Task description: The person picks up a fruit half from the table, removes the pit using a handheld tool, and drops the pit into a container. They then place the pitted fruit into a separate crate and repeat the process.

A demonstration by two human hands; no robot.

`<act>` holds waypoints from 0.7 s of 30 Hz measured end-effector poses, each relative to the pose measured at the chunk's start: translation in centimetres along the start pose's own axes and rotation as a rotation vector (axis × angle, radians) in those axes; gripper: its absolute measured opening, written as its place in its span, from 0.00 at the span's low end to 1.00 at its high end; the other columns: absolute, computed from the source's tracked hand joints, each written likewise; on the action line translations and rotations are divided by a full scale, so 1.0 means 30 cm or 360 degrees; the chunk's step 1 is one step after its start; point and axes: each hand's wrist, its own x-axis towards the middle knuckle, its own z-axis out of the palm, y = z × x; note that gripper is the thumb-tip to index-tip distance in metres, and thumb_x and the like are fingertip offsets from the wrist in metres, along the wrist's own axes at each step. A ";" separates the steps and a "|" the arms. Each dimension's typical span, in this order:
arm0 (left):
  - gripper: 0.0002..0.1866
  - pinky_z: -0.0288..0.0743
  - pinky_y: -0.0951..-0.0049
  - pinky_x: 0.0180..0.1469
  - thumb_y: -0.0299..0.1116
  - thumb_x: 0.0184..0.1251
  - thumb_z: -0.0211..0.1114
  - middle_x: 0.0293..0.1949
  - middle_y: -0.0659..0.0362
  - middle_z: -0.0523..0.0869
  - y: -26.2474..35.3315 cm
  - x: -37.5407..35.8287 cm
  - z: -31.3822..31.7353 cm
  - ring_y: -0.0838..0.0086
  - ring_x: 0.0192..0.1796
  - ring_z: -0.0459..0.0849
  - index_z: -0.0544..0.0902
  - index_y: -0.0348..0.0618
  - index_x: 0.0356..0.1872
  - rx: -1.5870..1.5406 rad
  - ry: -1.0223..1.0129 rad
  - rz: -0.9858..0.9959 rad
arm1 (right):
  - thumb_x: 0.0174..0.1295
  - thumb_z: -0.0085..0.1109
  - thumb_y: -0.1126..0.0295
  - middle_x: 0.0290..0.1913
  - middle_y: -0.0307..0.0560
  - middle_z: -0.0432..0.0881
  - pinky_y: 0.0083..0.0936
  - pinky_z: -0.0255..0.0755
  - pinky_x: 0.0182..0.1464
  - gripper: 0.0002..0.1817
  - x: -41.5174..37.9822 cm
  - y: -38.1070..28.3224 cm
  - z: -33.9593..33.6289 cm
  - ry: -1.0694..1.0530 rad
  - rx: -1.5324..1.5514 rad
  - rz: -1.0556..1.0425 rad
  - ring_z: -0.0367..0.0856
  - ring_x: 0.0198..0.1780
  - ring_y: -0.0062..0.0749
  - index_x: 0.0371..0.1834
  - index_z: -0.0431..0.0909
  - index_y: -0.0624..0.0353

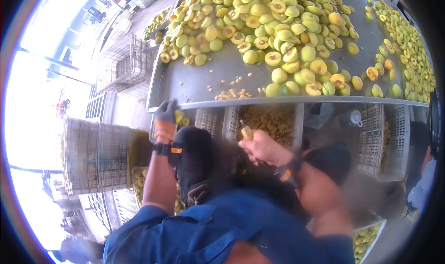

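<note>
My left hand [165, 118], in a grey and orange glove, is at the left front edge of the metal table [185, 81]. Its fingers look apart, and yellow-green fruit pieces [182, 118] show right beside the palm. My bare right hand [263, 148] is closed around a small tool with a yellowish handle [247, 133] and a short, thin metal tip pointing up. Beneath that hand is a crate of brownish-yellow pieces [266, 120]. Halved and whole yellow-green stone fruit [287, 32] are heaped on the table, with loose pits [233, 94] near its front edge.
Stacked pale plastic crates [95, 155] stand at my left. More crates [371, 141] sit under the table on the right, near a clear bottle [353, 118]. A second fruit heap [408, 46] spreads along the right. A crate of fruit [366, 241] is low at right.
</note>
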 end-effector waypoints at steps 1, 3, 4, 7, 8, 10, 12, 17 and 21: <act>0.13 0.83 0.65 0.44 0.38 0.77 0.69 0.39 0.51 0.95 0.038 0.013 -0.041 0.67 0.39 0.92 0.92 0.38 0.44 0.0782 0.0087 0.0008 | 0.78 0.60 0.63 0.22 0.35 0.73 0.27 0.66 0.17 0.12 0.007 0.009 -0.003 -0.0016 -0.0033 -0.0063 0.71 0.15 0.23 0.38 0.75 0.58; 0.14 0.84 0.63 0.50 0.38 0.73 0.74 0.43 0.52 0.96 0.018 0.069 -0.019 0.64 0.41 0.93 0.91 0.39 0.51 0.1097 0.0287 0.0232 | 0.78 0.60 0.65 0.23 0.36 0.75 0.26 0.65 0.16 0.10 -0.011 -0.032 0.012 0.0012 0.0080 -0.0155 0.71 0.15 0.22 0.40 0.75 0.58; 0.16 0.84 0.63 0.52 0.38 0.71 0.76 0.45 0.53 0.96 0.034 0.104 0.015 0.62 0.43 0.93 0.91 0.40 0.54 0.1076 0.0392 0.0483 | 0.78 0.60 0.66 0.23 0.36 0.76 0.26 0.65 0.16 0.09 -0.023 -0.065 0.016 0.0027 0.0137 -0.0200 0.71 0.14 0.21 0.41 0.76 0.57; 0.22 0.81 0.59 0.63 0.38 0.69 0.76 0.55 0.47 0.91 0.261 0.116 0.271 0.55 0.57 0.89 0.89 0.43 0.61 0.0587 0.0072 0.0789 | 0.75 0.61 0.68 0.32 0.41 0.83 0.29 0.75 0.30 0.08 -0.021 -0.104 0.008 0.0105 -0.0054 -0.0276 0.79 0.25 0.25 0.48 0.79 0.61; 0.24 0.79 0.54 0.68 0.41 0.69 0.75 0.59 0.44 0.88 0.345 0.121 0.378 0.48 0.64 0.86 0.88 0.44 0.63 0.0450 -0.0121 0.0807 | 0.75 0.61 0.69 0.34 0.42 0.85 0.30 0.79 0.34 0.09 -0.012 -0.106 0.007 0.0141 -0.0122 -0.0318 0.82 0.29 0.26 0.50 0.80 0.62; 0.29 0.78 0.52 0.69 0.41 0.68 0.75 0.60 0.44 0.88 0.452 0.152 0.594 0.49 0.66 0.84 0.84 0.47 0.69 0.0591 -0.0352 0.1109 | 0.74 0.62 0.68 0.39 0.46 0.86 0.34 0.79 0.45 0.11 0.002 -0.100 0.006 0.0201 -0.0145 -0.0361 0.83 0.38 0.30 0.52 0.80 0.64; 0.29 0.77 0.51 0.71 0.40 0.67 0.76 0.62 0.44 0.87 0.489 0.189 0.775 0.48 0.69 0.82 0.84 0.50 0.70 0.0781 -0.0462 0.1205 | 0.73 0.62 0.68 0.41 0.49 0.87 0.37 0.79 0.51 0.13 0.014 -0.101 -0.003 0.0248 -0.0152 -0.0391 0.84 0.43 0.33 0.53 0.80 0.66; 0.28 0.85 0.64 0.51 0.37 0.69 0.72 0.53 0.52 0.92 0.437 0.275 0.866 0.64 0.45 0.89 0.85 0.51 0.70 0.0482 -0.0667 0.0826 | 0.73 0.62 0.68 0.41 0.53 0.87 0.39 0.79 0.52 0.13 0.016 -0.129 -0.047 0.0360 -0.0202 -0.0466 0.84 0.43 0.37 0.52 0.80 0.67; 0.27 0.77 0.77 0.33 0.31 0.71 0.66 0.46 0.59 0.93 0.458 0.175 0.659 0.80 0.30 0.82 0.83 0.45 0.72 -0.0422 -0.1083 0.0080 | 0.72 0.62 0.69 0.40 0.54 0.88 0.40 0.79 0.51 0.13 0.009 -0.168 -0.069 0.0462 -0.0117 -0.0579 0.85 0.42 0.39 0.53 0.81 0.67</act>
